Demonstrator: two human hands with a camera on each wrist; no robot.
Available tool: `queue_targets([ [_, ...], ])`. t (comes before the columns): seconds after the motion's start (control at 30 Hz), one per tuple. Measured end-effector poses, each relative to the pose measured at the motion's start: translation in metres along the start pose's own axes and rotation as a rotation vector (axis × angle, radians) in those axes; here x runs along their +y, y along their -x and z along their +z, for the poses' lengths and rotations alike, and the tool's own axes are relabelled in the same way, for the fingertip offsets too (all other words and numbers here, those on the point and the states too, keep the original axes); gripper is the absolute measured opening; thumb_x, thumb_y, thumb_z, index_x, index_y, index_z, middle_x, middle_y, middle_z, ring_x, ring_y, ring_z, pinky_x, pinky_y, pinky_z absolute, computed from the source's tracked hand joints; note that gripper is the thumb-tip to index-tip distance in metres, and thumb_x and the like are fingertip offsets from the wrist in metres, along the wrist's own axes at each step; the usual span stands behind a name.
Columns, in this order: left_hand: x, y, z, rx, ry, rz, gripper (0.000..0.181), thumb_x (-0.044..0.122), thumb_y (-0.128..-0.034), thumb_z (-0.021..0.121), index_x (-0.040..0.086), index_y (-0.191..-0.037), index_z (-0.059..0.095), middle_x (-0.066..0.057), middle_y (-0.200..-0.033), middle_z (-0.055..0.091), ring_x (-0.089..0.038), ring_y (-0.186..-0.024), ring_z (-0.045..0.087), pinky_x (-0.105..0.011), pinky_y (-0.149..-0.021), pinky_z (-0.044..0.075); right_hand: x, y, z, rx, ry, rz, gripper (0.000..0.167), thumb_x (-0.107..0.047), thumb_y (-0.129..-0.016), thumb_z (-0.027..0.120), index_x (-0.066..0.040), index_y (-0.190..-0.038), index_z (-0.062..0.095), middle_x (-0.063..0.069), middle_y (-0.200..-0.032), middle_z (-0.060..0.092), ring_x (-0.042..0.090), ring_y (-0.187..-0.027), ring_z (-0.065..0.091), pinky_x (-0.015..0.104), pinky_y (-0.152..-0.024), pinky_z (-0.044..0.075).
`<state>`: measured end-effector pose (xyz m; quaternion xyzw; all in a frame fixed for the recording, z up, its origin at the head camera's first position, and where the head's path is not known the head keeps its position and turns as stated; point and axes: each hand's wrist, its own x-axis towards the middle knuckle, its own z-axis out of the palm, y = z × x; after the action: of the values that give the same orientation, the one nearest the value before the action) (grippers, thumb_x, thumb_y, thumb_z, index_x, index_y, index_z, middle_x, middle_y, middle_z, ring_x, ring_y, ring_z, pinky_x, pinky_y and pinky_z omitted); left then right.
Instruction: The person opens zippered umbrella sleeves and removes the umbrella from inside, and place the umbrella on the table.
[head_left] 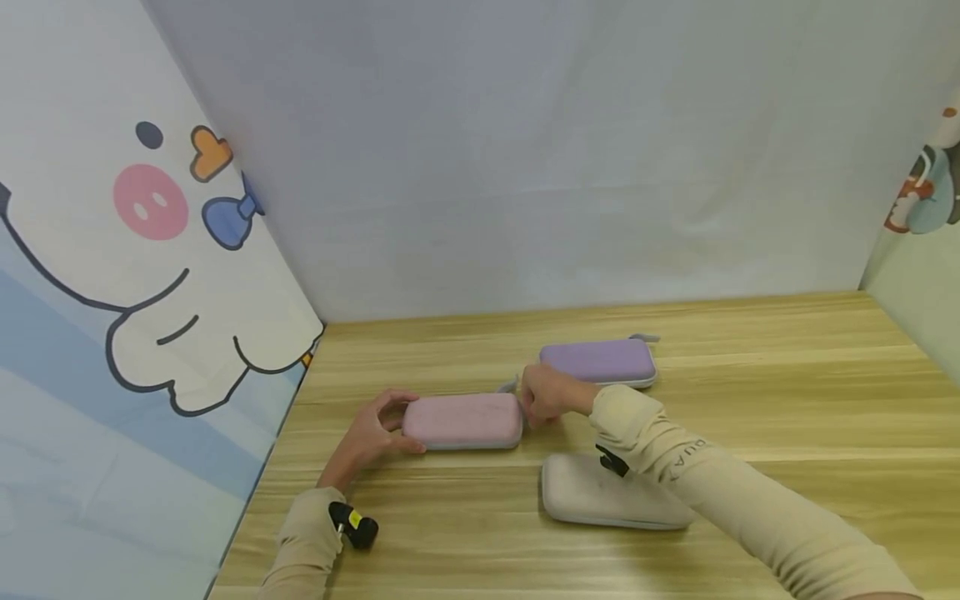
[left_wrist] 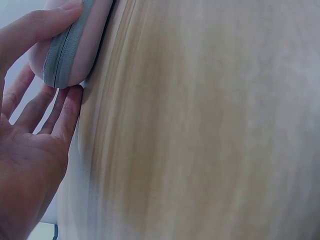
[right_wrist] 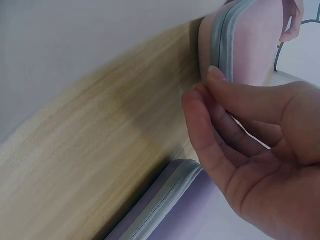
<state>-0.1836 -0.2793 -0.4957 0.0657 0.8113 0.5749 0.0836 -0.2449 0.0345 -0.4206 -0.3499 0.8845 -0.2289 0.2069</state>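
The fingers (left_wrist: 69, 110) of the left hand (head_left: 367, 435) spread round the left end of the pink case (head_left: 461, 421), the thumb on its near side against the zip band (left_wrist: 62, 65) and the others around its end and far side, holding it. The thumb and forefinger of the right hand (head_left: 551, 393) pinch together at the zip edge of the case's opposite end; what lies between their tips is hidden. The other right fingers curl in towards the palm.

The right sleeve (head_left: 727, 483) slants up from the lower right to those fingers, the wrist bent over; the left sleeve (head_left: 303, 529) rises more steeply, below and left of its own fingers.

Under both hands spreads the wood-grain table (head_left: 450, 525). On the near side of the right fingers lies the beige case (head_left: 588, 492), partly covered by the right sleeve. The pink case lies flat between the two sets of fingers. Just beyond and to the right of the right fingers is the purple case (head_left: 600, 358), its near left corner behind the hand. All three cases look closed, so their contents cannot be seen. Smallest are two grey loops: one (head_left: 509, 385) just left of the right fingers, behind the pink case, the other (head_left: 645, 337) farther off, behind the purple case.
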Motion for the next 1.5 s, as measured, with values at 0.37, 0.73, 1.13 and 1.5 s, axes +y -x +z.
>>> queue_targets([
  [0.37,0.0018,0.0011,-0.0001,0.014,0.002,-0.009,0.08,0.005,-0.0581,0.09,0.009,-0.128,0.051,-0.012,-0.133,0.048,-0.032,-0.12,0.051,-0.037,-0.094,0.046,-0.0006,-0.0003,0.0001,-0.018,-0.026,-0.027,0.015,0.013,-0.065,0.067,0.002,-0.054,0.065,-0.003,-0.041,0.05,0.004,-0.035,0.043,0.017,-0.04,0.038],
  [0.73,0.0008,0.0016,-0.0004,0.022,-0.012,-0.018,0.079,0.008,-0.0567,0.091,0.012,-0.126,0.053,-0.009,-0.131,0.05,-0.031,-0.12,0.052,-0.039,-0.094,0.046,-0.0021,0.0017,0.0038,-0.038,-0.037,-0.038,0.018,0.013,-0.067,0.069,0.001,-0.054,0.066,0.0,-0.044,0.055,0.013,-0.039,0.052,0.019,-0.04,0.043],
  [1.13,0.0021,0.0022,-0.0006,0.015,-0.005,-0.027,0.08,0.007,-0.0576,0.091,0.012,-0.127,0.052,-0.01,-0.132,0.048,-0.031,-0.12,0.051,-0.039,-0.095,0.046,-0.0056,0.0037,0.0044,-0.051,-0.031,-0.058,0.016,0.013,-0.067,0.072,0.002,-0.056,0.067,-0.003,-0.045,0.054,0.011,-0.039,0.051,0.019,-0.04,0.043],
  [1.5,0.0031,0.0018,0.0,0.024,-0.017,-0.029,0.08,0.008,-0.0562,0.091,0.012,-0.127,0.053,-0.01,-0.131,0.049,-0.031,-0.118,0.053,-0.039,-0.095,0.046,-0.0078,0.005,0.0044,-0.068,-0.026,-0.069,0.017,0.013,-0.067,0.071,0.003,-0.055,0.065,-0.001,-0.043,0.053,0.006,-0.036,0.045,0.018,-0.04,0.043],
])
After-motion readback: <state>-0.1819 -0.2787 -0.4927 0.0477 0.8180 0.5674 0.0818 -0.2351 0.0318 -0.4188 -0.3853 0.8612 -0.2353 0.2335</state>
